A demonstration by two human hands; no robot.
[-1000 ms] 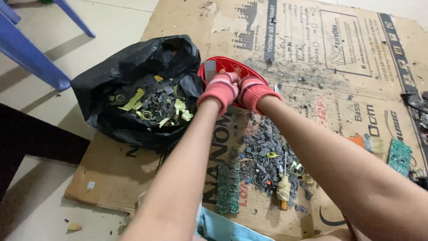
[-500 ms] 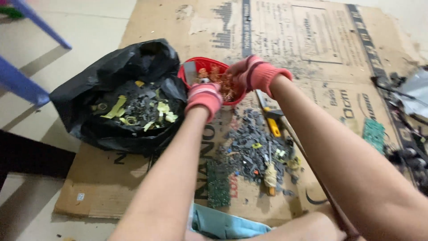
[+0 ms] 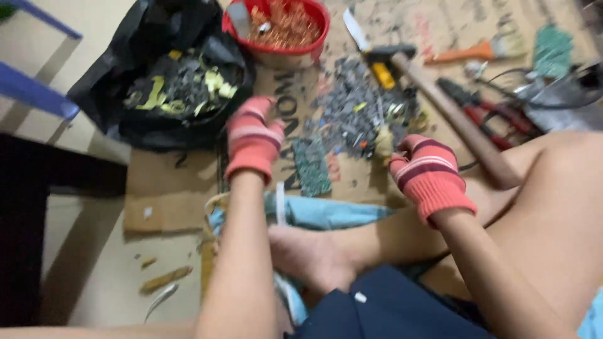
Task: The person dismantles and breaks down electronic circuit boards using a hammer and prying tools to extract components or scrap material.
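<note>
Cardboard [image 3: 188,182] with black lettering lies under left hand [image 3: 253,139], empty; right hand [image 3: 429,176] grip unclear.

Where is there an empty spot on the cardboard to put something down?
Bare cardboard lies below the black bag, left of the left hand. It is crowded between the red bowl, the grey scrap pile, the hammer and the right hand.

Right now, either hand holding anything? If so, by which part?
Left hand in its red knit glove looks empty, though blurred. Right hand is curled beside a small yellowish piece; whether it grips it cannot be told.
</note>
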